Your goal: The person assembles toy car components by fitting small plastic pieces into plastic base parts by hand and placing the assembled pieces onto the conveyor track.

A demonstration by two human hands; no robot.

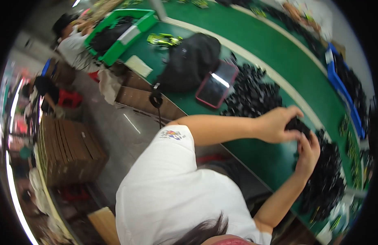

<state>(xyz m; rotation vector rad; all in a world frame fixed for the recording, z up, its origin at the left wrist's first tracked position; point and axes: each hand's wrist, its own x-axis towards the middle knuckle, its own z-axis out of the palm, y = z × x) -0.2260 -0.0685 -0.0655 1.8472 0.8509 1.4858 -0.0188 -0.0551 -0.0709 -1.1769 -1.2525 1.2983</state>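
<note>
Both of my hands meet over the right part of the green table, around a small black part (pixel 297 125). Its exact kind is hidden by the fingers. My left hand (pixel 278 123) curls its thumb and fingers over the part from above in the picture. From below, my right hand (pixel 309 152) pinches the same part with bent fingers. A heap of black pieces (pixel 254 92) lies just beyond my left wrist. Another black pile (pixel 325 179) spreads beside my right hand.
A red-edged phone (pixel 216 84) lies by a black bag (pixel 191 61), with a yellow-green item (pixel 164 40) beyond. A green crate (pixel 111 59) and a blue bin (pixel 345 87) hold black pieces. Brown cartons (pixel 72 151) stand left on the floor. Other people work nearby.
</note>
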